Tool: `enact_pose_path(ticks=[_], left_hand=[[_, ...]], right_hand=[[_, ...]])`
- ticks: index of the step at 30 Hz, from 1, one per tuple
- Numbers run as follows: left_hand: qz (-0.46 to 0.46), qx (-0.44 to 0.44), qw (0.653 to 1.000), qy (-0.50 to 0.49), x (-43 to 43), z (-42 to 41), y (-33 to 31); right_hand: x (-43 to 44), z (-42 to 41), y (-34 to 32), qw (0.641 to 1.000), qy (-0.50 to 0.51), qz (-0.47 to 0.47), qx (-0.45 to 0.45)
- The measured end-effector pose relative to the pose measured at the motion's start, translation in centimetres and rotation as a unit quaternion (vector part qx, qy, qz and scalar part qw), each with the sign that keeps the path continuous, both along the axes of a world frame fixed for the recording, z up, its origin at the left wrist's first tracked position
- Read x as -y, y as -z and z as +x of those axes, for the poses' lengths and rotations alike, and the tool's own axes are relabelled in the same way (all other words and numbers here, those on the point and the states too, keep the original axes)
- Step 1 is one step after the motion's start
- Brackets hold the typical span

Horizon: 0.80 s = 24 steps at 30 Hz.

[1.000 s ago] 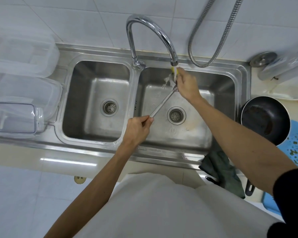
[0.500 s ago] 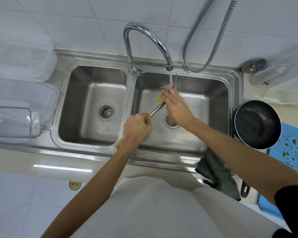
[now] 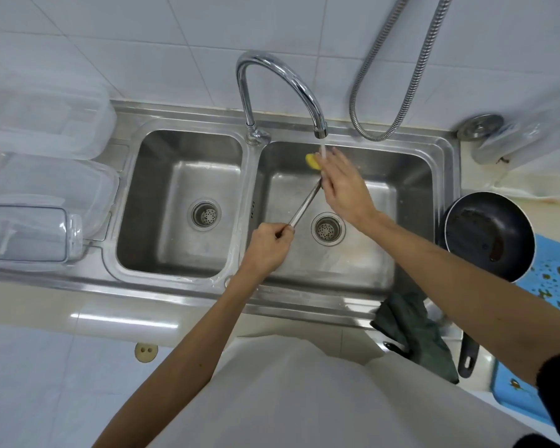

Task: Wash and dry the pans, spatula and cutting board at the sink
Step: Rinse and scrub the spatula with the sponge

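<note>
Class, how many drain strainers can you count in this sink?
2: one strainer in the left basin, one strainer in the right basin, between the hands. None looks hidden.

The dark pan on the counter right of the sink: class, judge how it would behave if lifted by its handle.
The pan looks rigid, probably metal, so it should not flex. Its long handle puts the weight far forward, so it would likely dip at the bowl. Residue inside suggests grease; it may be slippery.
</note>
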State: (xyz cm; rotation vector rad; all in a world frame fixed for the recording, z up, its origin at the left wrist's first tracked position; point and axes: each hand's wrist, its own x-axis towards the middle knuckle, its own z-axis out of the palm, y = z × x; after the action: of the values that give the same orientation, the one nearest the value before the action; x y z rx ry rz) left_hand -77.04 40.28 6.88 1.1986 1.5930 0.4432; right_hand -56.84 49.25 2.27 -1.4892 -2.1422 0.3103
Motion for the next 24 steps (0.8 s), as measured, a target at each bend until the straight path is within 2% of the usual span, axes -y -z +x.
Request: enact_pose_path(ticks=[2,4,6,8,12,17,18,22,24], left_hand=[[0.023,-0.016,1.0,0.012,0.7,-0.3,0.1],[0.039,-0.035,0.998,0.021,1.2,-0.7,0.3],[0.052,-0.051,0.997,0.028,1.4,-1.0,0.1],[0.063,-0.058,0.996,0.024,1.4,-1.6,0.3],[0.059,-0.054,0.997,0.023,1.7,-2.7,0.4],[0.041,-0.051,0.998,0.023,1.8,-2.5,0.7],[0.039,-0.049,0.998,0.024,1.9,-2.4,0.8],[0.029,-0.045,0.998,0.025,1.8,-2.2,0.5],[0.029,-0.04,0.998,0.029,2.0,-2.0,0.4]], right_hand=[[-1.4,-0.2,-1.7,0.996,0.044,-0.075,-0.021],[-3.4,0.3,-2.8,0.977,0.092,-0.194,-0.015],[-4.2,0.6,-2.7,0.964,0.089,-0.25,-0.018],[-3.5,0.2,-2.1,0.97,0.06,-0.231,-0.046],[-1.2,-0.2,0.4,0.99,0.022,-0.122,-0.072],[-0.3,-1.4,1.1,0.992,0.021,-0.111,-0.062],[-0.8,-1.5,0.3,0.988,0.03,-0.136,-0.068],[-2.4,-0.2,-0.4,0.981,-0.006,-0.18,0.078],[-2.7,0.0,-1.2,0.981,0.012,-0.178,0.076]])
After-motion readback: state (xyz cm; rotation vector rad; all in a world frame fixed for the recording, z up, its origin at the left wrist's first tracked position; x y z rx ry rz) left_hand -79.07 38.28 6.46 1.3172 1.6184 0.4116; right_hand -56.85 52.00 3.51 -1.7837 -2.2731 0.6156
